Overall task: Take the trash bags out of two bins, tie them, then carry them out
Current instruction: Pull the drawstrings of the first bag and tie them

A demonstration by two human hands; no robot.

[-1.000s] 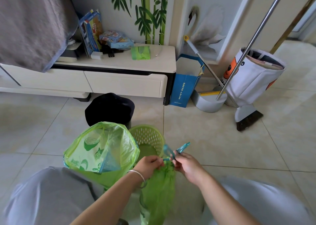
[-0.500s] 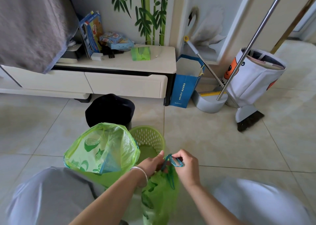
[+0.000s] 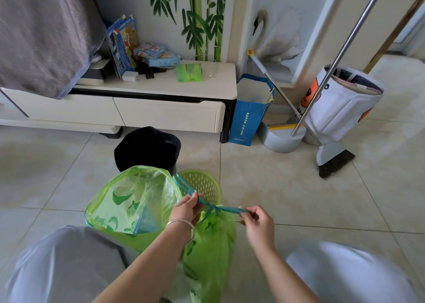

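A gathered green trash bag [image 3: 210,252] hangs between my knees, its neck cinched by a blue drawstring [image 3: 220,208]. My left hand [image 3: 187,209] pinches one end of the drawstring, which runs up and to the left. My right hand [image 3: 258,222] pinches the other end and holds it out to the right. A second green trash bag [image 3: 128,206] stands open-mouthed on the left. Behind it are an empty green mesh bin [image 3: 202,185] and a black bin [image 3: 147,149].
A low white cabinet [image 3: 165,111] lines the wall. To its right stand a blue paper bag [image 3: 249,116], a grey dustpan [image 3: 280,139], a broom [image 3: 333,157] and a white fabric basket [image 3: 342,104]. Tiled floor stretches to the right.
My hands were together at the bag's neck with the drawstring looped between them. Now they have drawn apart, pulling the two ends taut to left and right.
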